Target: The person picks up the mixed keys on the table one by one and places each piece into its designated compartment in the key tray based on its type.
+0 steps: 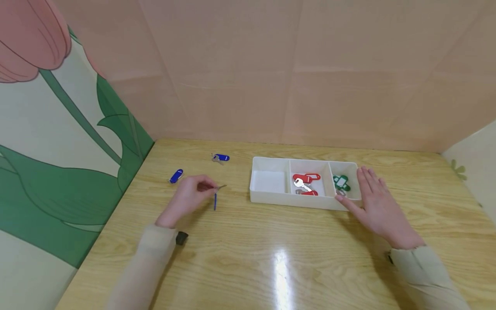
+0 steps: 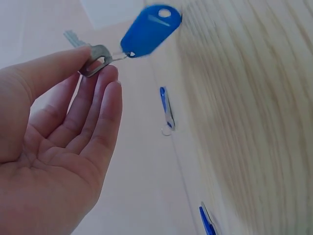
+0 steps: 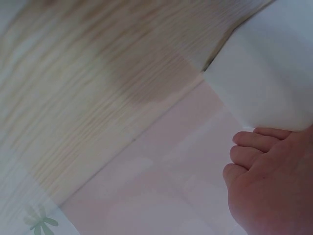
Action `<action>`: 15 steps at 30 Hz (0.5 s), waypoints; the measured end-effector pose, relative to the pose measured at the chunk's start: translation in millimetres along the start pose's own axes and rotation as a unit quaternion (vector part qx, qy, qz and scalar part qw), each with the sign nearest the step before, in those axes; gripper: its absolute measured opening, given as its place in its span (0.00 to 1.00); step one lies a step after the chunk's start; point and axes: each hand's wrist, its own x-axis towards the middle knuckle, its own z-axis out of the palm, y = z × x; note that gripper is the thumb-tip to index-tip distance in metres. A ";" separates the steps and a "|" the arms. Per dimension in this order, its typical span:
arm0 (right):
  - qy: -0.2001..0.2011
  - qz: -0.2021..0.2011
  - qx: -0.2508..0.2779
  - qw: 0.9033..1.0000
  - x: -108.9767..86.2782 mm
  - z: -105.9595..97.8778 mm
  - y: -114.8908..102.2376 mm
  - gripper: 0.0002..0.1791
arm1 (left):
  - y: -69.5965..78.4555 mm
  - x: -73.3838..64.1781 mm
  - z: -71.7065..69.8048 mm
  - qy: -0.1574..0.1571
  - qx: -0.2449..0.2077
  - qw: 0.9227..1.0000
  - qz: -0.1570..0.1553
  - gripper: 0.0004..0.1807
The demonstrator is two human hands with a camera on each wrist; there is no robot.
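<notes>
Between thumb and fingers, my left hand [image 1: 190,196] pinches a silver key [image 2: 95,58]. From its ring hangs a blue key tag [image 2: 151,30], held over the table left of a white three-compartment box [image 1: 271,199]. My right hand [image 1: 373,206] rests at the box's right end, its fingers fairly straight along the end wall and its thumb at the front rim. The box's left compartment is empty. Red key tags [image 1: 303,178] with a silver key [image 1: 300,185] lie in the middle one, and green tags [image 1: 341,182] in the right one.
Farther back on the wooden table [image 1: 240,258] lies a blue-tagged key [image 1: 221,158]. Another blue key tag [image 1: 176,175] lies left of it, close behind my left hand. A pink-covered wall [image 1: 286,86] rises behind the table, with a flower-patterned panel [image 1: 77,172] at the left.
</notes>
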 end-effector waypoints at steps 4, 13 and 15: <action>-0.001 0.001 -0.001 1.000 -0.2 -1.0 -0.9 0.56 | 3.3 0.6 1.4 0.004 -0.004 1.000 0.012 0.05; -0.007 0.003 -0.001 1.000 0.2 -2.1 -2.8 0.56 | 10.9 4.3 3.5 0.006 -0.015 1.000 0.009 0.05; -0.007 0.003 0.000 1.000 0.0 -2.7 -3.3 0.56 | 12.2 4.6 3.9 0.006 -0.017 1.000 0.012 0.04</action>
